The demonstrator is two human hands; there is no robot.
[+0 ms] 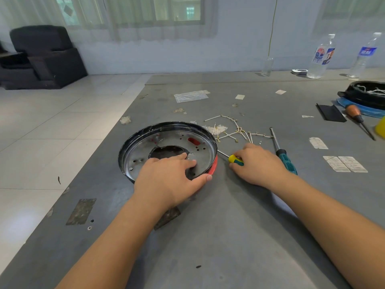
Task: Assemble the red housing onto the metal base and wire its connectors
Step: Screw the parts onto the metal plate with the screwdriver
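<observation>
One round metal base (166, 147) lies near the left edge of the grey worktop (229, 226), its black rim up and a red housing (214, 166) showing under its right side. Inside the base – only bare plate with small holes, a dark central opening and a red patch seen through a slot. The left hand (166, 180) rests on the near rim, grip loosely closed over it, fingers inside and thumb outside on the red edge.

Just right of the base, the right hand (256, 163) has its grip closed around a yellow screwdriver (234, 159), whose shaft points toward the rim. Behind it lies a tangle of white wires (235, 130) with small connectors. Two more screwdrivers – a teal one (286, 161) beside the right wrist, an orange one (358, 117) far right. A black dish (354, 93) at the far right holds white cords. Two bottles (320, 57) stand at the back.
</observation>
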